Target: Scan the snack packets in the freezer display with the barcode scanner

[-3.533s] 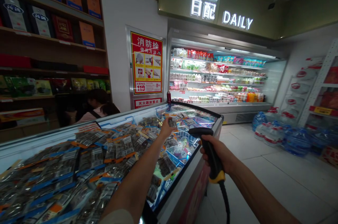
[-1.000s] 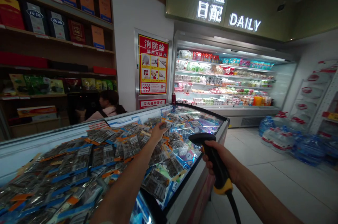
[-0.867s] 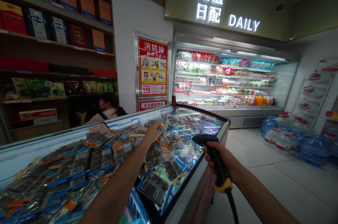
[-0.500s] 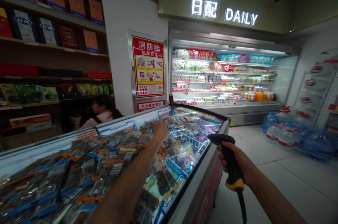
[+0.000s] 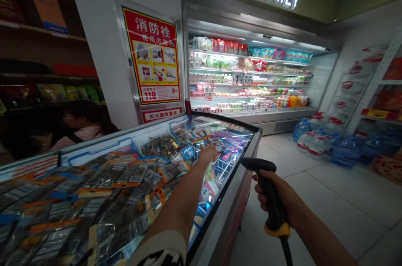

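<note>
My right hand (image 5: 282,193) is wrapped round a black and yellow handheld barcode scanner (image 5: 266,193), its head tipped to the left and its cable hanging down. The scanner is beside the black-edged rim of a chest freezer (image 5: 216,220). My left arm stretches over the freezer, with my left hand (image 5: 209,154) near a white wire basket (image 5: 224,168) at the far end. Its fingers reach forward, apart, and I see nothing held in them. Below the arm lie many flat clear packets (image 5: 116,178) with dark contents and orange or blue edges.
A lit dairy fridge (image 5: 251,78) stands at the back. Blue water jugs (image 5: 345,149) and wrapped bottles (image 5: 317,142) sit on the floor at right. A person (image 5: 81,124) is behind the freezer at left, by shelves. A red fire-hydrant poster (image 5: 152,57) hangs on the wall.
The view has shifted forward and to the right. My left hand has moved right, from the packets towards the wire basket. My right hand still holds the barcode scanner.
</note>
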The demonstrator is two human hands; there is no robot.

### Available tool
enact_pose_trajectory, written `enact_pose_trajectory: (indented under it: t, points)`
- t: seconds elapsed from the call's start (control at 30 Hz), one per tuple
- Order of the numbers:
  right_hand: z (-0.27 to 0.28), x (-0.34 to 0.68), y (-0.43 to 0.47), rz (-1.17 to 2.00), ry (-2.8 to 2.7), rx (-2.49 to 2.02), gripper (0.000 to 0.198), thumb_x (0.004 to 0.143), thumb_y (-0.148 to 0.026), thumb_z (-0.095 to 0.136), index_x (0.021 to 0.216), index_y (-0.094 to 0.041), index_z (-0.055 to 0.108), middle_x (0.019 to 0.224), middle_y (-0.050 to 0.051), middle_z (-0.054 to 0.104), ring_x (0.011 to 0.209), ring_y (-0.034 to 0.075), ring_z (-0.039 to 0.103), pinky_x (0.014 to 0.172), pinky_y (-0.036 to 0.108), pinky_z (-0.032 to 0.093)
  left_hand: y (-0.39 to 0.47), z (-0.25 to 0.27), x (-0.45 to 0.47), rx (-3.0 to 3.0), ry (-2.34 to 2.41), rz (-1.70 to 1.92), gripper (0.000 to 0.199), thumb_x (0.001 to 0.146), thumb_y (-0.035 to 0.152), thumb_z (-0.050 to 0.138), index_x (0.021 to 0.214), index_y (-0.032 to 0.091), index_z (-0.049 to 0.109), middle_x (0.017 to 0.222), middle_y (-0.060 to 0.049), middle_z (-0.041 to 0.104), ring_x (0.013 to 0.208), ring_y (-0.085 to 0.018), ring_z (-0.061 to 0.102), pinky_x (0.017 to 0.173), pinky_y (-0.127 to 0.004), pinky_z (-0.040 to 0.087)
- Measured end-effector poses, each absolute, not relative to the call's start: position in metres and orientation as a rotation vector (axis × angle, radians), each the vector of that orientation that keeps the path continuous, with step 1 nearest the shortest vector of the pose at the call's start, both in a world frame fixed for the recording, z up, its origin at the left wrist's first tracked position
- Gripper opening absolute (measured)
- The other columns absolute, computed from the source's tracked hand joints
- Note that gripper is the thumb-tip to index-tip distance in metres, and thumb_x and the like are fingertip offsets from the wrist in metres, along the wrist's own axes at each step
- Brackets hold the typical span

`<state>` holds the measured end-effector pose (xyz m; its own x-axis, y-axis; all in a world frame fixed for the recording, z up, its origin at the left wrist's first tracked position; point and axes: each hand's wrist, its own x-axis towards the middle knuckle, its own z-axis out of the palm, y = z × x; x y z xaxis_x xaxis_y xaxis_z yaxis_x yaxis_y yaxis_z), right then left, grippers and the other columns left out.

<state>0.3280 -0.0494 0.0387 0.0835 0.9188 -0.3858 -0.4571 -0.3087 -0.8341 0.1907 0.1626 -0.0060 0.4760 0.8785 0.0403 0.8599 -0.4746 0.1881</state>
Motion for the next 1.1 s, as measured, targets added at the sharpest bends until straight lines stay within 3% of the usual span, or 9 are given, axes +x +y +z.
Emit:
enact_pose_trajectory:
  t: [0.1,0.2,0.3,0.43,0.53,0.67,0.8,1.1]
  points:
    - [0.039,0.324,-0.051,1.528,-0.549,-1.194,0.021,0.070,-0.035,0.053,0.078,-0.016,0.050,0.050,-0.004,0.048,0.037,0.007,0.044,0.036,0.019,0.035,0.142,0.002,0.178,2.704,1.544,0.196,0.038,0.079,0.028,0.036,0.112,0.012,0.048,0.116,-0.016,0.050,0.108,-0.029,0.043,0.094,-0.056,0.006]
    - [0.045,0.315,-0.057,1.531,-0.577,-1.194,0.020,0.071,-0.034,0.052,0.079,-0.016,0.049,0.049,-0.004,0.048,0.036,0.007,0.043,0.035,0.019,0.034,0.120,0.010,0.162,2.761,1.591,0.200,0.027,0.076,0.015,0.038,0.092,0.011,0.059,0.092,-0.015,0.061,0.091,-0.025,0.054,0.092,-0.051,0.015]
    - [0.052,0.304,-0.065,1.534,-0.601,-1.197,0.020,0.072,-0.035,0.051,0.078,-0.016,0.049,0.049,-0.003,0.048,0.037,0.007,0.043,0.035,0.019,0.034,0.107,0.013,0.146,2.604,1.816,0.404,0.026,0.075,0.023,0.043,0.093,0.011,0.057,0.094,-0.017,0.060,0.092,-0.027,0.053,0.083,-0.044,0.029]
    - [0.056,0.290,-0.074,1.564,-0.630,-1.192,0.019,0.072,-0.035,0.049,0.076,-0.016,0.048,0.048,-0.003,0.047,0.037,0.007,0.044,0.035,0.019,0.034,0.105,0.008,0.132,2.233,1.924,0.407,0.037,0.063,0.045,0.056,0.081,0.013,0.059,0.098,-0.018,0.058,0.093,-0.032,0.051,0.079,-0.044,0.031]
    - [0.058,0.281,-0.080,1.556,-0.628,-1.218,0.020,0.072,-0.036,0.049,0.075,-0.016,0.047,0.048,-0.003,0.048,0.036,0.007,0.044,0.034,0.019,0.034,0.107,0.004,0.127,2.138,1.781,0.467,0.026,0.062,0.041,0.058,0.069,0.016,0.057,0.087,-0.011,0.062,0.083,-0.025,0.054,0.076,-0.038,0.034]
    - [0.063,0.270,-0.087,1.544,-0.646,-1.230,0.023,0.071,-0.038,0.050,0.076,-0.016,0.048,0.048,-0.003,0.048,0.036,0.008,0.044,0.034,0.019,0.034,0.106,0.005,0.112,1.954,1.627,0.915,0.016,0.071,0.031,0.049,0.068,0.016,0.052,0.070,-0.004,0.057,0.066,-0.016,0.052,0.059,-0.025,0.034]
    - [0.073,0.250,-0.093,1.579,-0.682,-1.232,0.023,0.070,-0.039,0.050,0.076,-0.017,0.048,0.048,-0.004,0.048,0.036,0.008,0.044,0.035,0.020,0.035,0.105,0.008,0.086,1.654,1.530,1.327,0.017,0.073,0.030,0.045,0.063,0.016,0.046,0.059,0.001,0.047,0.057,-0.011,0.045,0.053,-0.022,0.031]
    - [0.092,0.197,-0.106,1.655,-0.781,-1.227,0.022,0.071,-0.039,0.049,0.072,-0.017,0.047,0.046,-0.005,0.047,0.033,0.007,0.043,0.032,0.019,0.033,0.092,0.005,0.037,1.262,1.301,1.708,0.017,0.073,0.032,0.044,0.067,0.016,0.045,0.062,0.002,0.046,0.057,-0.009,0.043,0.054,-0.022,0.033]
